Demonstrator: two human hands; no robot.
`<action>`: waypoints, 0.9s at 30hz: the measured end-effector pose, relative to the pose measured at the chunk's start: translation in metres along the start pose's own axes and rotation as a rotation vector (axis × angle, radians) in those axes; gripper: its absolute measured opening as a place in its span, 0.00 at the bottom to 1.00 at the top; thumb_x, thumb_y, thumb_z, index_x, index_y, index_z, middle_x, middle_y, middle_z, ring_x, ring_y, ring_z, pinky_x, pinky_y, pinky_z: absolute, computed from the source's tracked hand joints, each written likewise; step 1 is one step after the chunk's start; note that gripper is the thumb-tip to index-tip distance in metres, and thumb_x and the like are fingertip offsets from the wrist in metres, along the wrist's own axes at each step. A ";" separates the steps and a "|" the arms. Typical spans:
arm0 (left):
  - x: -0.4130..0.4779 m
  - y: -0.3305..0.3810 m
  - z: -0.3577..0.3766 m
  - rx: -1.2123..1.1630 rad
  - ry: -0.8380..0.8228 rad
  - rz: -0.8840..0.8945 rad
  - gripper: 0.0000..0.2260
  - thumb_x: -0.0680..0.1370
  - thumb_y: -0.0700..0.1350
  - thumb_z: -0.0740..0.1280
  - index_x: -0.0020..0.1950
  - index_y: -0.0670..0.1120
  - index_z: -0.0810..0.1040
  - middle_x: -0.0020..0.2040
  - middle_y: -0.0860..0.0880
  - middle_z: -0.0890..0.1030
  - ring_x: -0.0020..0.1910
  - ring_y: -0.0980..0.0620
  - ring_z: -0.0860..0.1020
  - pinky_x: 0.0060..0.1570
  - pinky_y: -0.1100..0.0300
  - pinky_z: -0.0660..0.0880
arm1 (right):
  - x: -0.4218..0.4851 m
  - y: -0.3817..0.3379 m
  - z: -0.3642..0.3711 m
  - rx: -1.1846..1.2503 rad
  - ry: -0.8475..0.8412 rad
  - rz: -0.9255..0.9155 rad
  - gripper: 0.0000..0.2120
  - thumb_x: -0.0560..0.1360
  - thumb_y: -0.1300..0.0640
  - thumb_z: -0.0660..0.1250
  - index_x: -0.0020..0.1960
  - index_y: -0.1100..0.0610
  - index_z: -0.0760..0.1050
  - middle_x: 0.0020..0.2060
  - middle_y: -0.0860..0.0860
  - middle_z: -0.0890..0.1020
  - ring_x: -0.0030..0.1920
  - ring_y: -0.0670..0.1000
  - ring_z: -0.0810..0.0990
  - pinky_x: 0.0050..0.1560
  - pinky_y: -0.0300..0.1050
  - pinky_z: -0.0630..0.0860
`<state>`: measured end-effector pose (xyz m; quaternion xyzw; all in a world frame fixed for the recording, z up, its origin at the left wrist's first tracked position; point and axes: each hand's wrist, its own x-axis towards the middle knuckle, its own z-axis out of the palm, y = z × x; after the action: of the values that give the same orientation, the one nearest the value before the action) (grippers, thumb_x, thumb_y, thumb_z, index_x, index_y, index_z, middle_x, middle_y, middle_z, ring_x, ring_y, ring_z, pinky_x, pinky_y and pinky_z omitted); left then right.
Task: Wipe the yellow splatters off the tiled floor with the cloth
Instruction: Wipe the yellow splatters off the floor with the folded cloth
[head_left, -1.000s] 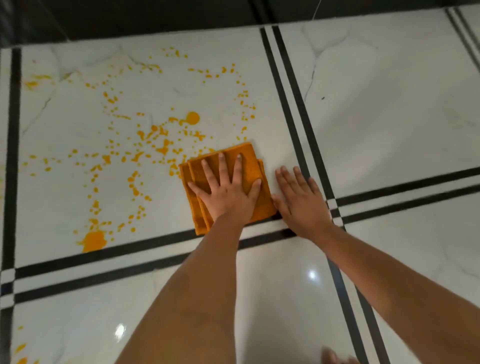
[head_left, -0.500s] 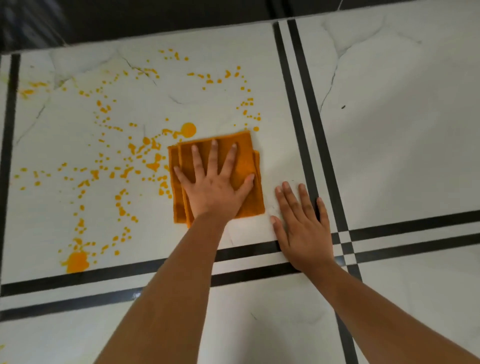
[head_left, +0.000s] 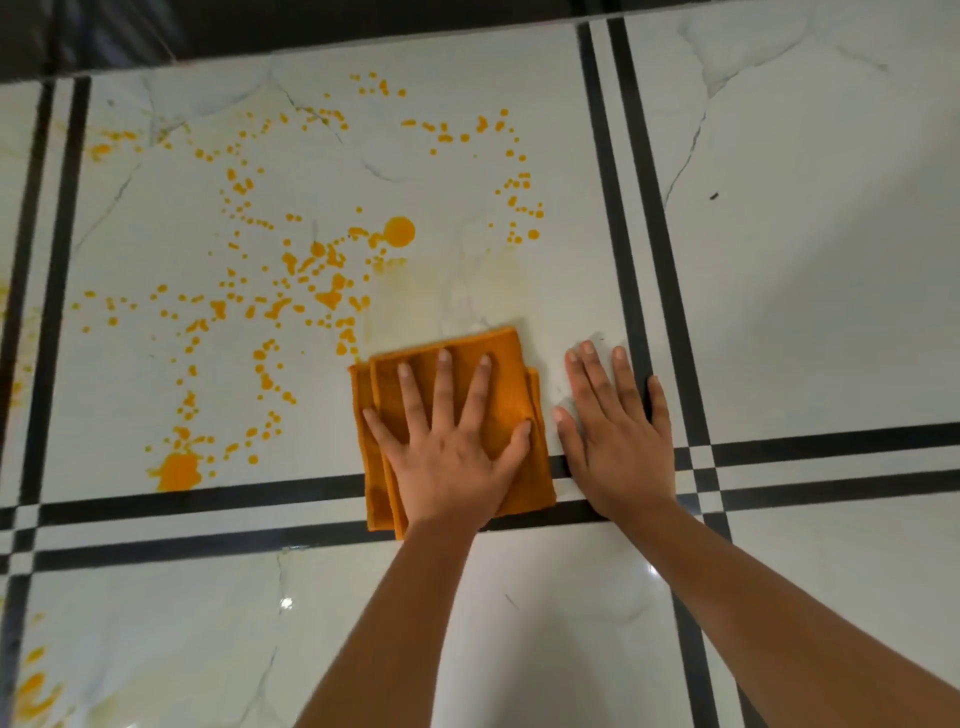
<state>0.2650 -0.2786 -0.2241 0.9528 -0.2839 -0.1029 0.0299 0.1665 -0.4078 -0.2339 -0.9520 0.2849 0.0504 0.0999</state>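
Yellow splatters (head_left: 311, 280) are scattered over a white marble floor tile (head_left: 805, 286), with a big round drop (head_left: 399, 230) and a larger blot (head_left: 179, 470) at the lower left. A folded orange cloth (head_left: 504, 358) lies at the tile's near right corner, overlapping the black lines. My left hand (head_left: 452, 457) presses flat on it with fingers spread. My right hand (head_left: 618, 441) rests flat on the bare floor just right of the cloth. A faint yellowish smear (head_left: 467, 291) marks the tile beyond the cloth.
Double black inlay lines (head_left: 208, 499) cross the floor and meet at the right of my hands. A dark wall base (head_left: 311, 21) runs along the top. More yellow stains (head_left: 31, 691) sit at the bottom left corner.
My left hand has dragged the cloth back toward me from the splatters onto the black lines. The drops it covered are gone, and a pale smear is left. My right hand stays flat beside it.
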 end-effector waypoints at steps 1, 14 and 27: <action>-0.001 -0.003 0.000 0.014 -0.015 0.026 0.33 0.72 0.71 0.46 0.75 0.61 0.48 0.77 0.51 0.53 0.75 0.40 0.47 0.66 0.30 0.42 | -0.001 0.000 0.000 0.001 -0.007 -0.004 0.28 0.80 0.42 0.40 0.77 0.51 0.50 0.76 0.49 0.54 0.76 0.52 0.48 0.73 0.55 0.46; 0.070 -0.071 -0.025 0.019 -0.011 -0.026 0.34 0.69 0.72 0.41 0.74 0.65 0.44 0.77 0.55 0.48 0.76 0.44 0.43 0.68 0.32 0.43 | 0.037 -0.052 -0.008 0.071 -0.056 -0.067 0.31 0.75 0.40 0.33 0.76 0.49 0.42 0.77 0.47 0.45 0.73 0.47 0.37 0.72 0.51 0.40; 0.059 -0.034 -0.013 -0.010 0.033 0.041 0.33 0.72 0.71 0.44 0.74 0.63 0.42 0.78 0.53 0.45 0.75 0.42 0.40 0.65 0.32 0.36 | 0.088 -0.016 -0.018 0.061 0.055 0.100 0.32 0.76 0.41 0.37 0.77 0.52 0.49 0.77 0.49 0.51 0.76 0.50 0.45 0.73 0.54 0.43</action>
<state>0.3339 -0.2819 -0.2263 0.9483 -0.3022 -0.0882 0.0412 0.2487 -0.4454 -0.2276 -0.9340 0.3364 0.0205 0.1185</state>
